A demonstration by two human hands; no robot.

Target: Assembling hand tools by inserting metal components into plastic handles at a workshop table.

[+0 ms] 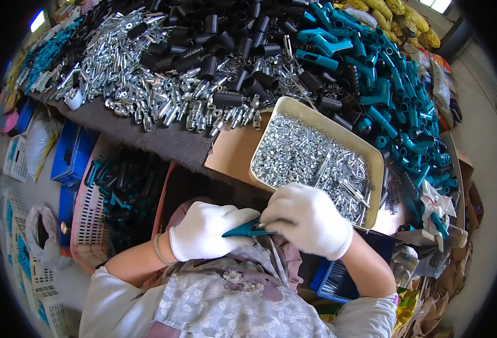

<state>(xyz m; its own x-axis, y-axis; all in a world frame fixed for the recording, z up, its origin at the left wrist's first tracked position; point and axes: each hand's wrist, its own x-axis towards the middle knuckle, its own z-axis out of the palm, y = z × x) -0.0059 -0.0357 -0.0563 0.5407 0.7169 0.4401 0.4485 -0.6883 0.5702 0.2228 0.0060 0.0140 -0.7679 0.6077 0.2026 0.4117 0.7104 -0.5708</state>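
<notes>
Teal plastic housing (pixel 240 230) is gripped by the left hand (pixel 204 230), its end pinched by the right hand (pixel 305 221), nearward of the worktop (pixel 141 134); work seems unfinished, with teal parts (pixel 382 93) left heaped toward the right edge.

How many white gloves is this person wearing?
2: one on the left hand, holding a teal plastic part, and one on the right hand, at that part's right end. None hidden.

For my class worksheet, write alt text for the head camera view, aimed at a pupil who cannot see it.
A person's white-gloved left hand holds a teal part, with the gloved right hand at its other end. Beyond them, a cream tray of small metal pieces sits beside heaps of silver fittings, black tubes and teal pieces.
</notes>
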